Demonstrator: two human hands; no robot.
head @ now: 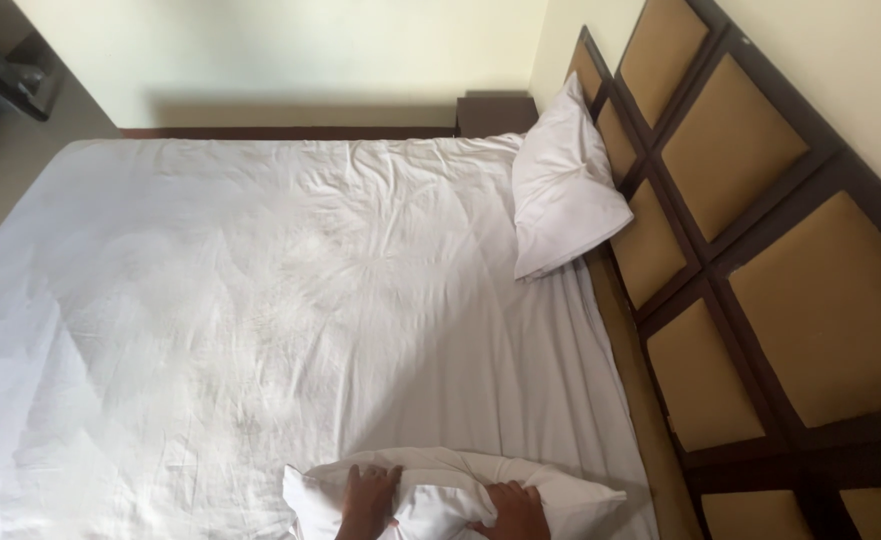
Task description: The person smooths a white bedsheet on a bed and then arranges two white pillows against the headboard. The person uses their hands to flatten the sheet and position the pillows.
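On wrinkled white sheet [260,300], both hands [368,500] pressing soft, puffy pillow [440,495]

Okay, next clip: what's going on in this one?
A person is leaning over a bed, with both hands pressed onto a white pillow at the near edge. The left hand lies flat on the pillow's left part, and the right hand bears down on its right part, bunching the fabric between them. A second white pillow leans against the padded headboard at the far side. The white sheet covers the mattress and shows creases.
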